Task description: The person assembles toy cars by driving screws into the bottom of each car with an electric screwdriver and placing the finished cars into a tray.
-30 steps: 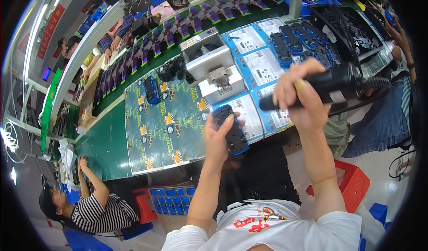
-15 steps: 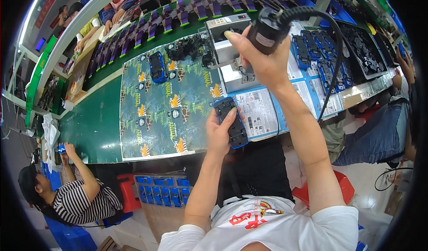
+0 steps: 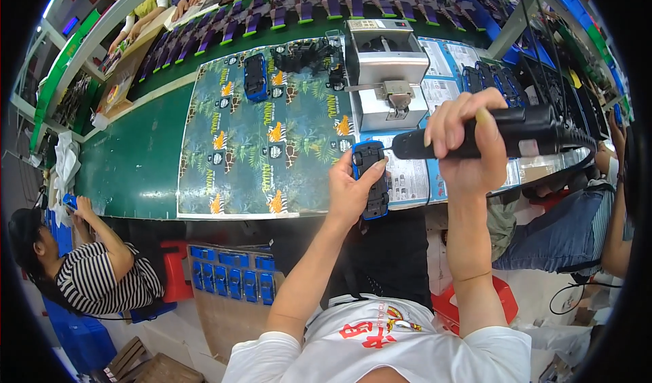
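Note:
My left hand [image 3: 348, 191] holds a blue toy car [image 3: 375, 199], black underside up, over the bench's front edge, thumb on the underside. My right hand [image 3: 472, 148] is wrapped round a black electric screwdriver [image 3: 519, 135], which lies nearly level with its front end pointing left at the car's upper part. Whether the bit touches the car is too small to tell. Just beyond stands a silver metal machine [image 3: 387, 65] with a small bracket on its front. Farther left on the patterned sheet lies another blue toy car [image 3: 255, 77], also underside up.
Black plastic parts [image 3: 299, 58] are heaped left of the machine. More blue cars [image 3: 492, 80] lie at the right, partly behind my hand. Purple pieces [image 3: 278, 16] line the back of the green bench [image 3: 125, 172]. A seated co-worker [image 3: 102, 260] handles a blue item at the left.
My right hand has come down and right from the machine, turning the screwdriver from upright to nearly level beside the car. My left hand still holds the car.

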Demonstrator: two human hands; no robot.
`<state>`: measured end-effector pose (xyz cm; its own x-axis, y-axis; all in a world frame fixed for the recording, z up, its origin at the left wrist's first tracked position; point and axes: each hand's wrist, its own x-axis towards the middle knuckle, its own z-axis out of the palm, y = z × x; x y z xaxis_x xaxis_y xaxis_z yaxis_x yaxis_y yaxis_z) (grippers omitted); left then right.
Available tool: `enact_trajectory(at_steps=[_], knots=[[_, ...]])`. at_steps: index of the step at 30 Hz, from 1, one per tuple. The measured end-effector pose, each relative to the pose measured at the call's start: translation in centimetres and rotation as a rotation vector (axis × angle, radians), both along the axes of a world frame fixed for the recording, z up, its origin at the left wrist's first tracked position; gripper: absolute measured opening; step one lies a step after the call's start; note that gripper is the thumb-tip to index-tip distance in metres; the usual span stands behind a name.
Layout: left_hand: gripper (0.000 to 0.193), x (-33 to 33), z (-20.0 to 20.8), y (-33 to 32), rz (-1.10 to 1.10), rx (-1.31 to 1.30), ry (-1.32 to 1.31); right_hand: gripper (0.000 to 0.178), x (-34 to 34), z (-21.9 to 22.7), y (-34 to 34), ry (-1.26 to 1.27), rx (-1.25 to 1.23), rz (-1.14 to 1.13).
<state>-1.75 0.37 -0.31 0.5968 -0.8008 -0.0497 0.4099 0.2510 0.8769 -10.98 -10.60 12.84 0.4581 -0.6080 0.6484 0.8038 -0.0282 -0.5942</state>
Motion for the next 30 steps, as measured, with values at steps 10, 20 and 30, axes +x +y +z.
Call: enact_trajectory(at_steps=[10, 20, 30], knots=[[0.029, -0.6, 0.0, -0.3, 0.011, -0.008, -0.024, 0.017, 0.8, -2.0, 0.8, 0.162, -0.073, -0.125], [0.029, -0.6, 0.5, -0.1, 0.023, 0.014, -0.079, 0.025, 0.8, -2.9, 1.4, 0.219, -0.205, -0.11], [0.028, -0.8, 0.7, -0.3, 0.027, 0.037, -0.097, 0.029, 0.2, -3.2, 1.0, 0.186, -0.159, -0.099]])
